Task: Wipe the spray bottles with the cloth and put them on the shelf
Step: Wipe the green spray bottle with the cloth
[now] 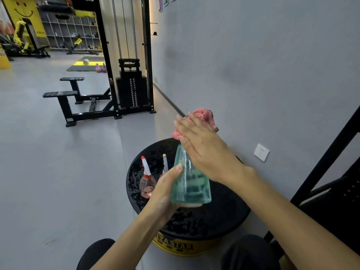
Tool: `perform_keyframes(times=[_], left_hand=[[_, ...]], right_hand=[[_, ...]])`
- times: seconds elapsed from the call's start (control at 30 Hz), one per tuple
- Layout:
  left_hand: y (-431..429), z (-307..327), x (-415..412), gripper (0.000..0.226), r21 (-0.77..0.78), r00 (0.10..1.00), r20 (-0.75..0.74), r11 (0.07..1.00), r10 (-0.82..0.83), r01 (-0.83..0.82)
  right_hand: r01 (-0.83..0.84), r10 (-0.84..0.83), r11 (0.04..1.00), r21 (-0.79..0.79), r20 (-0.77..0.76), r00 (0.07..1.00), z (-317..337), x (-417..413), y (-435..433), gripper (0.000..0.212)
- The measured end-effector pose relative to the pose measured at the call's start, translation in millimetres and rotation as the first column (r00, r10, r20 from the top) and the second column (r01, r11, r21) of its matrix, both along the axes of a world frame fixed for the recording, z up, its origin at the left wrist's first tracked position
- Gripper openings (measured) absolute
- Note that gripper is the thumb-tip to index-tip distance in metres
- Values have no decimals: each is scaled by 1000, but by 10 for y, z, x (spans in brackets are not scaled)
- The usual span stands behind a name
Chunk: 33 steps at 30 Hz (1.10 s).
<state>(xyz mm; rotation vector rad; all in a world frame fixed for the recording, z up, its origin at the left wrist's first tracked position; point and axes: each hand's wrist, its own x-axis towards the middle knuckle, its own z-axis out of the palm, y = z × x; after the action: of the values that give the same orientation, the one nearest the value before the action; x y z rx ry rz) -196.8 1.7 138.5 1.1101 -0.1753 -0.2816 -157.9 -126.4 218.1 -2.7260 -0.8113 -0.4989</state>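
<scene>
My left hand (165,193) grips the green spray bottle (191,186) low on its body, fingers curled round the far side and under the base, thumb laid up the near side; the bottle stands nearly upright over the round black worktop (224,217), carried in my palm. My right hand (206,152) lies across the bottle's top with its fingers straight and close together, pressing the pink cloth (204,117) down onto the head of the bottle; the cloth bunches out beyond my fingertips and hides the nozzle, so I cannot tell which way it faces. Two more bottles stand on the worktop left of my left hand: a pink spray bottle (147,182) with a white and red trigger, and just behind my thumb a second bottle (165,162) of which only the pale head shows. A wall socket (261,152) sits to the right on the grey wall; a black cable machine (132,90) stands further along that wall.
</scene>
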Motion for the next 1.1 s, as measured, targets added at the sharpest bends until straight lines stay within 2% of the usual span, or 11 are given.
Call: perform_keyframes(times=[0.1,0.17,0.27,0.33,0.43,0.57,0.9,1.1], left_hand=[[-9,10,3,64,13,1000,14,1000,-15,15],[-34,21,-19,54,3,999,4,999,-46,46],[-66,9,-44,59,-17,998,18,998,-66,66],[-65,7,-60,54,-28,998,14,998,-58,59],[-44,-15,-41,39,-43,999,-29,999,-34,33],[-36,-2,-34,38,-68,999,-38,998,-15,12],[-82,-33,-66,36,-61,999,-28,998,-33,31],[-61,-25,-52,36,-64,1000,-27,998,-12,10]], right_hand=[[6,-6,1000,-17,-7,1000,31,20,-33,50],[47,-47,999,-26,-7,999,106,121,-49,50],[139,-139,990,-6,6,990,227,272,-78,50],[161,-161,987,-1,6,987,228,289,-88,50],[90,-91,995,-45,-23,996,116,159,-54,50],[-30,30,999,-25,8,1000,-13,21,-20,52],[153,-155,986,66,36,987,124,320,-169,50],[71,-72,997,29,24,997,64,192,-117,60]])
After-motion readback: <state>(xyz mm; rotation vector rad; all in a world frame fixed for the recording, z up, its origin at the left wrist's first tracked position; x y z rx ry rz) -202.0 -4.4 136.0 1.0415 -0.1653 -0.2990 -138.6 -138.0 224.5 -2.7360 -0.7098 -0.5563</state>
